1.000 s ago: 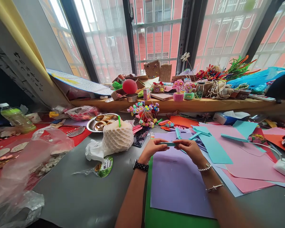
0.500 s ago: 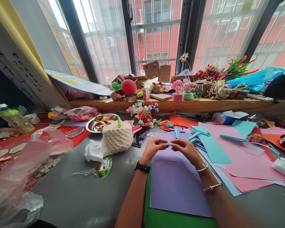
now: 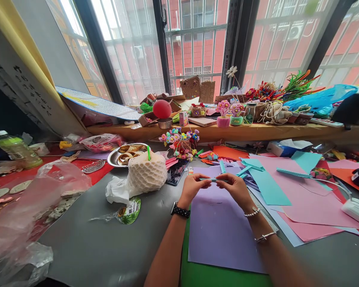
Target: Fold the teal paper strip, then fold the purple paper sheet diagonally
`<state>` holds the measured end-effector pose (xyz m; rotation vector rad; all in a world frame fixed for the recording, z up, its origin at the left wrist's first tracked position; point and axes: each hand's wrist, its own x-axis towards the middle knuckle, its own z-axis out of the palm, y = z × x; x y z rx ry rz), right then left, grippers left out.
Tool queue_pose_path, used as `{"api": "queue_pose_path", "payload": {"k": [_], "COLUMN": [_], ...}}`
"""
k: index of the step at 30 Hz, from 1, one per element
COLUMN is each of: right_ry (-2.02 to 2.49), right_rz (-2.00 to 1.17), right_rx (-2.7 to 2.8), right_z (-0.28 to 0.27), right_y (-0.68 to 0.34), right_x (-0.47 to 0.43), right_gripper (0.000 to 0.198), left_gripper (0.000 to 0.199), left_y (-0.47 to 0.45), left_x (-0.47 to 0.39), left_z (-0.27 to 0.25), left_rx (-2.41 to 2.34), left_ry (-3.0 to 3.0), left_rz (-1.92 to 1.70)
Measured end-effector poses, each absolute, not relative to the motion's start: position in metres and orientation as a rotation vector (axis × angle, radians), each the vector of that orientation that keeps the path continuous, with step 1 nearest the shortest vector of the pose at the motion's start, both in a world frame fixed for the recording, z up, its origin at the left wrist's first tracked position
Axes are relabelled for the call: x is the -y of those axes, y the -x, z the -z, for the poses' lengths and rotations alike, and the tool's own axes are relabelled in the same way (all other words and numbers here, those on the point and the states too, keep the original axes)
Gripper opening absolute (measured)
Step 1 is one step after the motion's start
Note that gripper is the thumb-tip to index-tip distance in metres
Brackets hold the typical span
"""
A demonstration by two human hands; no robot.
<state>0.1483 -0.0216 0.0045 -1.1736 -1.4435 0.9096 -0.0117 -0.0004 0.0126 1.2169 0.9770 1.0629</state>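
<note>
Between my fingertips is a narrow folded strip of turquoise paper (image 3: 213, 179), held level above the far part of a purple sheet (image 3: 224, 227). My left hand (image 3: 194, 188) pinches its left end, and my right hand (image 3: 233, 187) pinches the other. Most of the strip is hidden by my fingers. The purple sheet lies on a green board (image 3: 194, 275). Just beyond my hands are other folded turquoise strips (image 3: 222, 166), and a wider turquoise sheet (image 3: 271, 185) rests on pink paper (image 3: 308, 191) to the right.
Left of my hands stand a coconut (image 3: 146, 171) with a green straw, a phone (image 3: 177, 173) and a metal plate (image 3: 115, 157). Crocheted flowers (image 3: 181, 139) stand behind them. A white power strip (image 3: 357, 211) lies at the right; plastic bags (image 3: 60, 179) cover the left side.
My fingertips have shifted slightly on the turquoise strip, which now looks thinner and straighter between them. Both hands stay nearly in the same place.
</note>
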Motion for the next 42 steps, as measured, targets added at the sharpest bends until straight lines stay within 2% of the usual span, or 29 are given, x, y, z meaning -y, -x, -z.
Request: {"api": "queue_pose_path", "payload": {"k": [14, 21, 29, 36, 39, 42], "right_ry": [1.145, 1.118, 1.121, 1.077, 1.063, 1.057], "right_rz": [-0.996, -1.264, -1.113, -1.361, -1.382, -1.355], "right_rx": [1.385, 1.29, 1.464, 1.162, 1.155, 1.212], "right_z": [-0.0022, -0.0025, -0.0069, -0.0003, -0.0001, -0.0012], "right_y": [-0.1522, -0.154, -0.1552, -0.154, -0.1528, -0.1522], "right_x": [0.0175, 0.0198, 0.02, 0.0175, 0.018, 0.0183], "right_gripper": [0.026, 0.028, 0.029, 0.028, 0.028, 0.03], "left_gripper": [0.032, 0.028, 0.03, 0.036, 0.032, 0.036], "left_y": [0.0136, 0.0173, 0.0187, 0.0169, 0.0153, 0.0143], "left_x": [-0.009, -0.0043, -0.0041, -0.0029, -0.0044, -0.0046], "left_z": [-0.0061, -0.01, -0.0102, -0.0118, -0.0097, -0.0091], "left_rx": [-1.0, -0.865, -0.956, -0.886, -0.896, -0.899], "left_ry": [-1.111, -1.373, -1.078, -1.251, -1.351, -1.347], "left_rz": [-1.139, -1.065, -1.024, -1.002, -1.014, -1.039]}}
